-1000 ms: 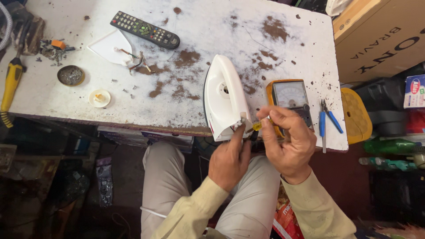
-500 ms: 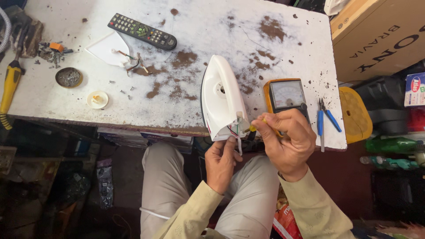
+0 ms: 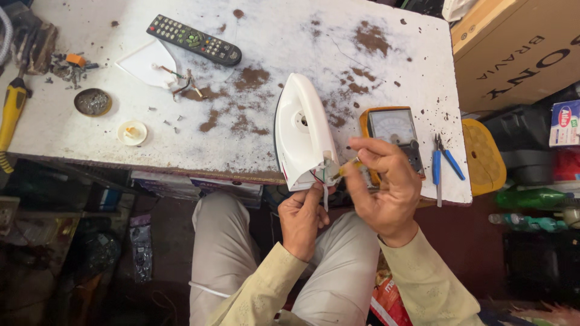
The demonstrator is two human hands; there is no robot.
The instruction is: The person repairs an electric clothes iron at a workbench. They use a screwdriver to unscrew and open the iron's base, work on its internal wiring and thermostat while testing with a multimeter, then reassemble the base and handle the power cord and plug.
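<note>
A white clothes iron point(image 3: 302, 133) lies on its side at the near edge of a worn white table point(image 3: 266, 36), its rear end open with coloured wires point(image 3: 320, 176) showing. My left hand point(image 3: 302, 218) is below the iron's rear end and pinches a thin white wire hanging from it. My right hand point(image 3: 383, 190) is just right of the iron, fingers curled around a small yellow-handled tool point(image 3: 349, 166) whose tip points into the wires.
A yellow analogue multimeter point(image 3: 393, 130) lies partly behind my right hand, blue-handled pliers point(image 3: 441, 163) to its right. A black remote point(image 3: 194, 40), a white plastic cover point(image 3: 146, 63), small tins and a yellow screwdriver point(image 3: 12, 111) lie at the left. A cardboard box point(image 3: 519, 51) stands at the right.
My left hand has slid down from the iron's side to the wires at its rear end. My right hand has moved its tool in toward the same wires.
</note>
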